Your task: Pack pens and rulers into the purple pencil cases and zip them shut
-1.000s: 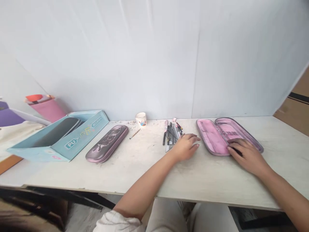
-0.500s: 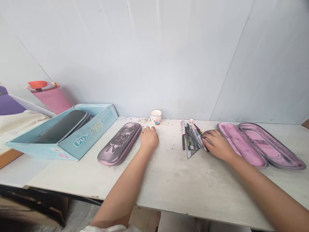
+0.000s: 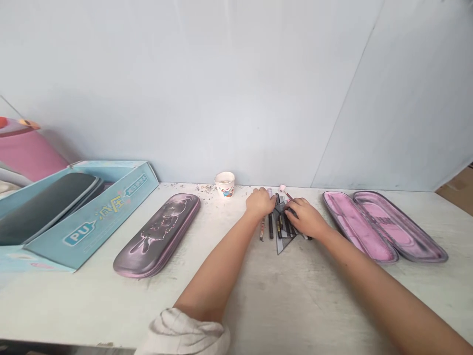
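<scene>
1. Since half a second ago the left hand [image 3: 260, 202] has crossed from the end of the closed case to the pile of pens [image 3: 274, 226]. The right hand [image 3: 306, 217] has kept to the pile's right side.
2. At the left edge of the desk [image 3: 295, 305] I see one blue box [image 3: 84, 217], open-topped, with one dark case [image 3: 44, 202] lying inside it.
3. Next comes one closed purple case [image 3: 158, 234], lying slantwise toward the back edge, well apart from both hands.
4. One paper cup [image 3: 224, 184] stands at the back edge, just left of the left hand.
5. The left hand sits knuckles up, fingers curled over the far ends of the pens and touching them. I cannot tell whether it grips any.
6. The pens lie near the middle of the back edge. I count at least four dark barrels and one pink-tipped; the rest are hidden under the hands. One clear set square [image 3: 283, 242] lies with them, its corner pointing toward the front edge.
7. The right hand rests fingers-down on the pile's right side. I cannot tell whether it holds anything.
8. One open pink case [image 3: 384, 227] lies with both halves flat toward the right edge, near the right hand but not touching it.
9. My reading is that the loose pens are being gathered between the hands. The next move calls for pressing the barrels parallel so none rolls, and for keeping the set square from sliding.
</scene>
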`<action>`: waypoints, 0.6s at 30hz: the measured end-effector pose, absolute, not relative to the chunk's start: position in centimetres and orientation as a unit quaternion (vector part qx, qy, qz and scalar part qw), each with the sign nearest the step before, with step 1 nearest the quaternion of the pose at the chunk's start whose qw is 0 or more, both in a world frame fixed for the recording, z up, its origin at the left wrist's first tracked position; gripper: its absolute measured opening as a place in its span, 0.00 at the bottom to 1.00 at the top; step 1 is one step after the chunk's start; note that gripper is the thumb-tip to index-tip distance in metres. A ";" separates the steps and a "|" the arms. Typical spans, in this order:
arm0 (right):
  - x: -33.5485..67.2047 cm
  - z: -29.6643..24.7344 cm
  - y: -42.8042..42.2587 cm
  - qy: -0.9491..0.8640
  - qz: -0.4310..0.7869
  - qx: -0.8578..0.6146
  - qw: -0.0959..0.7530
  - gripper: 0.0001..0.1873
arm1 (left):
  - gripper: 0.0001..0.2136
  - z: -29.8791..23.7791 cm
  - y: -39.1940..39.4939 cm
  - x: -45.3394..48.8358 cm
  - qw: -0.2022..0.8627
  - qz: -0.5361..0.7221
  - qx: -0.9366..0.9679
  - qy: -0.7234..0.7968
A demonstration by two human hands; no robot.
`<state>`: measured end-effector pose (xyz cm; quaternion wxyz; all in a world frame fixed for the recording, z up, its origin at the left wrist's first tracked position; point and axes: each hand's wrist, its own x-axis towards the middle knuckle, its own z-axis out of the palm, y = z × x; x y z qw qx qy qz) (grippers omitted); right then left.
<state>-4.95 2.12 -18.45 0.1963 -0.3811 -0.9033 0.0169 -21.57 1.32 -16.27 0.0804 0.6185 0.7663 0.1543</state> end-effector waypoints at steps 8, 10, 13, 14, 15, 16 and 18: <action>-3.3 -17.5 2.1 -0.856 0.132 -0.383 0.321 0.12 | 0.18 -14.8 2.6 -20.3 0.151 0.221 0.573 0.775; -3.1 -16.8 2.0 -0.804 0.236 -0.387 0.385 0.13 | 0.20 -13.8 1.6 -19.0 0.238 0.295 0.554 0.741; -3.1 -15.6 1.6 -0.653 0.463 -0.381 0.463 0.17 | 0.16 -12.6 -0.7 -16.2 0.551 0.484 0.402 0.549; -3.0 -15.3 1.4 -0.598 0.529 -0.376 0.471 0.18 | 0.15 -12.3 -1.5 -15.2 0.617 0.505 0.348 0.492; -3.0 -15.1 1.1 -0.551 0.581 -0.374 0.468 0.19 | 0.14 -12.2 -2.3 -14.2 0.657 0.516 0.309 0.455; -2.8 -14.9 0.9 -0.516 0.619 -0.374 0.459 0.20 | 0.13 -12.1 -3.0 -13.4 0.681 0.517 0.284 0.434; -2.3 -14.8 0.4 -0.486 0.658 -0.374 0.438 0.20 | 0.13 -12.4 -4.1 -12.1 0.692 0.504 0.280 0.434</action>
